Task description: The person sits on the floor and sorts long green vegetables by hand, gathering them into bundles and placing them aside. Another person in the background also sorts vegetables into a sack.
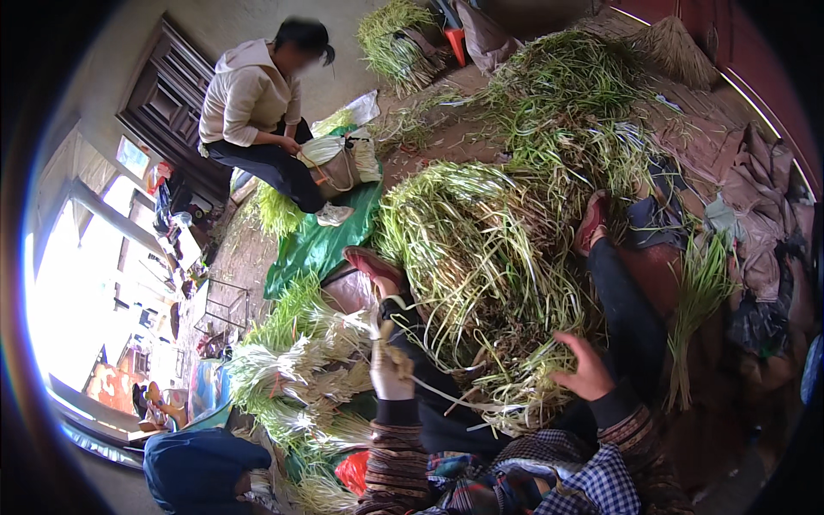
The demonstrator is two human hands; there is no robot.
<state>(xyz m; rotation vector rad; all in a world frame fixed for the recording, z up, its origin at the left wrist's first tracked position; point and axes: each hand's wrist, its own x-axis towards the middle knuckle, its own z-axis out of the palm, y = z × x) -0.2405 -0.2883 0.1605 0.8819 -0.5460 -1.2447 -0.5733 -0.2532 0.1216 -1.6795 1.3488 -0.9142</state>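
My left hand (391, 370), with a tan covering over its fingers, is closed on pale stalks (460, 394), one of which trails to the right across my lap. How many it grips is hard to tell. My right hand (584, 372) is empty, thumb and fingers spread, beside the near edge of a big heap of long green stalks (476, 238). Loose tangled stalks and peelings (531, 399) lie between the hands. On the left are bundles of cleaned stalks with white ends (290, 364), some tied with red bands.
A seated person (254, 96) handles a tied bundle (335, 158) beside a green plastic sheet (315, 241). Another person in a blue head covering (199, 467) is at lower left. More stalks (560, 84) lie farther back; a small bunch (698, 309) lies right of my leg. A broom (676, 51) stands behind.
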